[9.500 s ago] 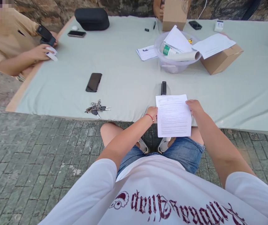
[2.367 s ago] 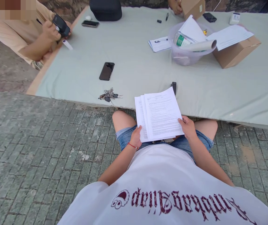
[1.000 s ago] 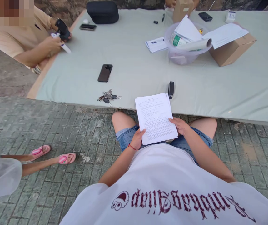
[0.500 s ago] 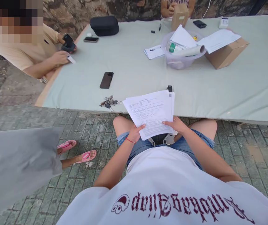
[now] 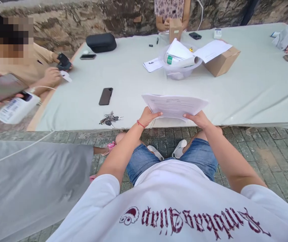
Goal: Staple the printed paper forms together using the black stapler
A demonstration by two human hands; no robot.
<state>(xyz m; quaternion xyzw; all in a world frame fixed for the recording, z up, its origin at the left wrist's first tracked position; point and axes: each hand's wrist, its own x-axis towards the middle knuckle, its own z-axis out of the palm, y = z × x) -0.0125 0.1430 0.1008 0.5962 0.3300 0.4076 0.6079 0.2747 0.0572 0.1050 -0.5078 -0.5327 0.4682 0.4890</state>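
A stack of printed paper sheets (image 5: pixel 175 107) is held between my two hands above the table's near edge, bowed along its width. My left hand (image 5: pixel 149 116), with a red string bracelet at the wrist, grips the left side, thumb on top. My right hand (image 5: pixel 199 119) grips the right side the same way; the fingers beneath are hidden. To the left of the papers lie a bunch of keys (image 5: pixel 110 118) and a dark phone (image 5: pixel 106 96) on the cloth.
The cloth-covered table (image 5: pixel 129 77) carries a plastic basin (image 5: pixel 180 73) of papers and a bottle, a cardboard box (image 5: pixel 222 62) under a sheet, and a black case (image 5: pixel 101 43). People sit at the left, far and right sides; someone in grey (image 5: pixel 38 181) stands close by on my left.
My hands have lifted the papers forward over the table, and the stack now tilts flatter and bows. The view has shifted, bringing a person's hand at right and a white device at left into sight.
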